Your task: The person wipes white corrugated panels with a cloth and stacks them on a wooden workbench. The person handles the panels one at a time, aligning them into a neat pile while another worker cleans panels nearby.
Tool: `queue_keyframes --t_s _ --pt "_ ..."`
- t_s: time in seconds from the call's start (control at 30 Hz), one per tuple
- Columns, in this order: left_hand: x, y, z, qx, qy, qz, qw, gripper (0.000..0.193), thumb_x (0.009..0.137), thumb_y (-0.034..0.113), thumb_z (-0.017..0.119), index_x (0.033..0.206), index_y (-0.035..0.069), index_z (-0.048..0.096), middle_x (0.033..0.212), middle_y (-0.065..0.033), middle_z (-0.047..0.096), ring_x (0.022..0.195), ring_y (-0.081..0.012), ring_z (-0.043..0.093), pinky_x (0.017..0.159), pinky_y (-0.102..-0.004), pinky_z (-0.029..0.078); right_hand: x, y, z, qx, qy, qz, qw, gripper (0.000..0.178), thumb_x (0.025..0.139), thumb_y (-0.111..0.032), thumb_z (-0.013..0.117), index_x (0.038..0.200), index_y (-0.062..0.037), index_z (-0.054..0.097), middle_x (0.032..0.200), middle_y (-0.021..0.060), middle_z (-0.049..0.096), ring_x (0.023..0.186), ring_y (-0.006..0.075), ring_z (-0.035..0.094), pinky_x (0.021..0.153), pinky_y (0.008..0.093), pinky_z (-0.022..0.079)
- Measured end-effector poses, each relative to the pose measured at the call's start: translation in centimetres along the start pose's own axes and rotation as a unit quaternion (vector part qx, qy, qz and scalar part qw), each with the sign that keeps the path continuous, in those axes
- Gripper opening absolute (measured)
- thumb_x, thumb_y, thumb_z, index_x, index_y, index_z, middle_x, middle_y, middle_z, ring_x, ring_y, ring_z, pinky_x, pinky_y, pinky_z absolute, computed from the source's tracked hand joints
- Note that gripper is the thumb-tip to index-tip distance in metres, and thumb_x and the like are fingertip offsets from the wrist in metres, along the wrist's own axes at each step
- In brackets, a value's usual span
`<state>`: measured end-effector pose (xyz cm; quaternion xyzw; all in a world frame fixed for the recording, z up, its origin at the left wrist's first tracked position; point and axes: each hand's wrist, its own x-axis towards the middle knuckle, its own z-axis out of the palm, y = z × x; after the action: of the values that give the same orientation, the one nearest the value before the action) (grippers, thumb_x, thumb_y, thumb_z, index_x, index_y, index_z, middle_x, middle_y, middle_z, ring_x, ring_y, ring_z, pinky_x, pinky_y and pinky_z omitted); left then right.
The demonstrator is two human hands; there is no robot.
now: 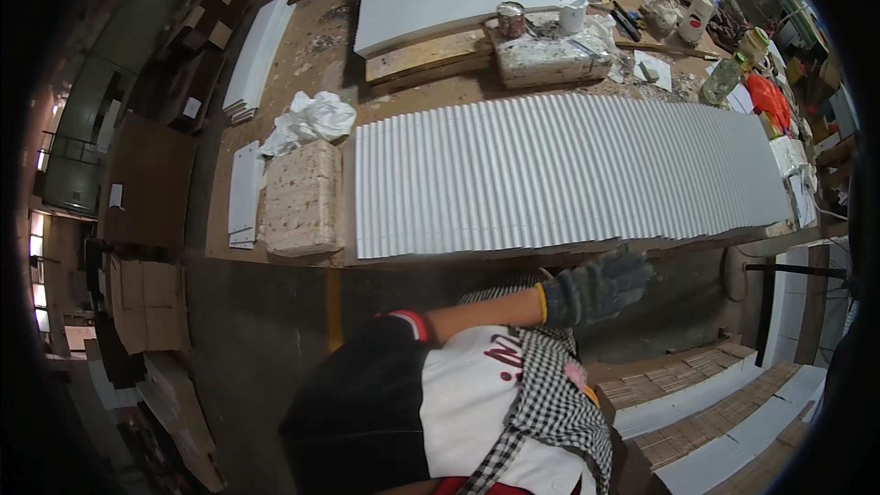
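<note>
My left hand [600, 289], in a dark grey work glove with a yellow cuff, reaches rightward across my body just off the table's near edge. Its fingers are stretched out, slightly blurred, and nothing shows in them. Nearest to it is a long row of white strips or panels [559, 179], lying close together with a ridged look along the table front. The hand appears just below that row's lower edge; whether it touches cannot be made out. My right hand is out of view. A black-and-white checked apron [559, 403] covers part of my white and black shirt.
The brown worktable [362, 105] bears a paint-stained block [550, 64] with a can [511, 20] and a white cup [572, 14]. Left are a speckled block [302, 197], crumpled white plastic [312, 119] and white boards [257, 60]. Stacked boards [687, 376] lie lower right; cartons [147, 302] stand left.
</note>
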<state>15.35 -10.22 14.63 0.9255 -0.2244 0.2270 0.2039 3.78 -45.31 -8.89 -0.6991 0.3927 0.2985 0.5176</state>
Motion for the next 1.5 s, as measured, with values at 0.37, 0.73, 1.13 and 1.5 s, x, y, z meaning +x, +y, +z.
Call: queue_keyframes --t_s 0.37,0.73,1.13,1.5 --pt "-22.6 3.3 -13.5 0.066 -0.069 -0.115 0.989 0.053 0.094 0.026 0.059 0.145 0.010 0.054 0.166 -0.0191 0.034 0.157 -0.0395 0.025 0.129 -0.0575 0.016 -8.7 12.0 3.7 -0.066 -0.022 -0.006 0.998 0.045 0.108 -0.039 0.050 0.134 -0.0041 0.065 0.134 0.0137 0.067 0.119 0.0310 0.062 0.100 0.0417 0.049" --pt "-31.4 -11.6 -29.4 0.189 0.071 -0.311 0.929 0.062 0.086 0.027 0.079 0.143 0.012 0.060 0.167 -0.0190 0.033 0.157 -0.0421 0.021 0.129 -0.0562 0.014 -14.9 18.1 7.8 -0.117 0.032 -0.005 0.993 0.045 0.107 -0.035 0.052 0.135 -0.0020 0.064 0.137 0.0167 0.065 0.123 0.0351 0.062 0.104 0.0421 0.048" --pt "-38.1 -33.2 -33.7 0.062 0.030 -0.332 0.941 0.052 0.097 0.041 0.068 0.135 0.006 0.064 0.152 -0.0219 0.051 0.144 -0.0403 0.042 0.123 -0.0499 0.029 -25.0 3.5 27.3 -0.064 0.063 -0.364 0.927 0.040 0.107 -0.025 0.058 0.138 0.0009 0.063 0.137 0.0164 0.066 0.126 0.0313 0.062 0.109 0.0407 0.049" --pt "-26.2 -41.0 -23.0 -0.135 -0.305 -0.375 0.865 0.060 0.108 0.049 0.040 0.152 0.011 0.052 0.157 -0.0122 0.052 0.141 -0.0333 0.052 0.119 -0.0405 0.038 -31.2 -2.7 43.7 -0.292 -0.122 -0.378 0.870 0.057 0.104 -0.010 0.058 0.156 -0.0007 0.037 0.129 0.0193 0.063 0.109 0.0256 0.065 0.093 0.0343 0.054"
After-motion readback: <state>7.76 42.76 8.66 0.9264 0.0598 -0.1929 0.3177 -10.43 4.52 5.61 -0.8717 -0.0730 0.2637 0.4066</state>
